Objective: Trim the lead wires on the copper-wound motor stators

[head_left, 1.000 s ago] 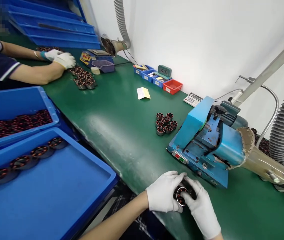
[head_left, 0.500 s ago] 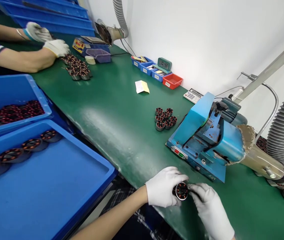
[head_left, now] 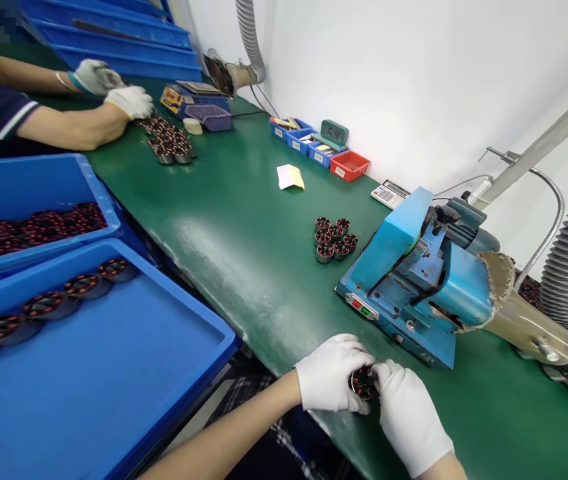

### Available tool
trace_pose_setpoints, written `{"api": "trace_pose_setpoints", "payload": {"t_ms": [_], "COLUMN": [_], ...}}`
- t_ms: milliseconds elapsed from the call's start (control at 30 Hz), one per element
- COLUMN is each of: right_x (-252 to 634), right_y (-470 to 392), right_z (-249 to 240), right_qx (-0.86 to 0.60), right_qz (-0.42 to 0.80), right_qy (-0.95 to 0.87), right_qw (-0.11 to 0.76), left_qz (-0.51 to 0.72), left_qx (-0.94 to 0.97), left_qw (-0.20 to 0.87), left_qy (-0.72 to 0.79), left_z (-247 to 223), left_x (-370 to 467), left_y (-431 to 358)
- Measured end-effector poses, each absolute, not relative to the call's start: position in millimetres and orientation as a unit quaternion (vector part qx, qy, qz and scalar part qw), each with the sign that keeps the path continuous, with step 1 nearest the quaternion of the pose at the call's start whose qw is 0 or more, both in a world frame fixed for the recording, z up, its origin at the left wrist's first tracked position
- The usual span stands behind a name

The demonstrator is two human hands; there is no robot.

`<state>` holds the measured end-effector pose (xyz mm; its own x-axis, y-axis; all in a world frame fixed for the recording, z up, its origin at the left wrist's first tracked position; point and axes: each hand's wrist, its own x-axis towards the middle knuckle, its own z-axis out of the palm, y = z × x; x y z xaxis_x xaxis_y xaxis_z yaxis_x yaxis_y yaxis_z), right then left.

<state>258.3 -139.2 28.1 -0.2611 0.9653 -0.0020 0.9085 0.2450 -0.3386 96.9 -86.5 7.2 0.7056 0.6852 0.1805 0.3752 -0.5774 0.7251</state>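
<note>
The white-gloved left hand (head_left: pixel 331 375) gripped and partly hid a round, black-and-copper metal part (head_left: pixel 363 383) between thumb and fingers. At its right rim, the white-gloved right hand (head_left: pixel 407 410) had indistinct fingertips; their grip was indeterminable.

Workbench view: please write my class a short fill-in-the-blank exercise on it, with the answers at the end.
The left hand holds a round part, and the right hand wears a white ____.
The clock displays ____.
The small bin nearest the calculator is coloured ____.
The machine has a red button beside a ____ one.
Missing words: glove; 10:42; red; green.
</note>
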Motion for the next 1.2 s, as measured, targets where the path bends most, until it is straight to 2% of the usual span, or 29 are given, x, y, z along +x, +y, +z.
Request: {"api": "trace_pose_setpoints", "payload": {"t_ms": [67,133,200,233,300,400,500,567,667,733,767,800,933,1000,1100,1200], "right_x": [273.6,287.8,296.3,297.4,292.9,275.4,263.1,265.3,281.6,292.0,294.3,293.8,269.0,255.8,257.4,282.8], "right_y": [-136.4,-136.6,-138.5,-139.3,-139.3,-134.9,-131.4,-132.4,-136.3,-137.6,-137.8,-137.9,-139.3,-139.9,-139.6,-140.3], "right_z": [22.5,19.1,18.7,19.5,22.2,25.1,23.5,21.3,21.4,23.4,23.9,23.4,10.1,3.7,10.2,34.4], "right_qx": [-0.588,-0.584,-0.573,-0.582,-0.620,-0.641,-0.629,-0.615,-0.556,-0.525,-0.528,-0.545,-0.643,-0.672,-0.694,-0.645], "right_qz": [0.315,0.463,0.536,0.531,0.497,0.442,0.421,0.491,0.589,0.560,0.533,0.515,0.499,0.450,0.388,0.327], "right_qy": [-0.721,-0.591,-0.432,-0.394,-0.410,-0.543,-0.593,-0.536,-0.371,-0.281,-0.258,-0.252,-0.325,-0.368,-0.357,-0.273], "right_qw": [0.188,0.310,0.444,0.474,0.447,0.315,0.275,0.305,0.455,0.575,0.608,0.611,0.481,0.459,0.490,0.635], "left_qz": [0.232,0.229,0.224,0.223,0.222,0.220,0.215,0.214,0.212,0.216,0.221,0.228,0.234,0.223,0.220,0.225], "left_qx": [0.871,0.880,0.883,0.883,0.882,0.882,0.886,0.888,0.884,0.875,0.871,0.868,0.870,0.870,0.866,0.866], "left_qw": [0.325,0.314,0.314,0.314,0.315,0.309,0.299,0.297,0.307,0.314,0.316,0.319,0.324,0.321,0.319,0.320], "left_qy": [0.287,0.271,0.269,0.269,0.271,0.281,0.281,0.277,0.282,0.298,0.304,0.306,0.290,0.300,0.316,0.310], "left_z": [7.5,5.8,3.5,2.5,1.5,2.5,5.1,6.3,5.9,5.0,4.5,4.1,1.4,-1.0,-4.1,-4.7], "left_x": [96.7,96.6,96.7,96.9,97.6,99.0,99.5,99.5,99.9,100.1,99.9,99.4,96.5,96.0,98.4,102.2], "left_y": [-86.1,-84.9,-83.6,-83.2,-82.6,-82.7,-83.4,-83.8,-84.3,-84.5,-84.6,-84.6,-85.4,-86.2,-87.2,-87.3]}}
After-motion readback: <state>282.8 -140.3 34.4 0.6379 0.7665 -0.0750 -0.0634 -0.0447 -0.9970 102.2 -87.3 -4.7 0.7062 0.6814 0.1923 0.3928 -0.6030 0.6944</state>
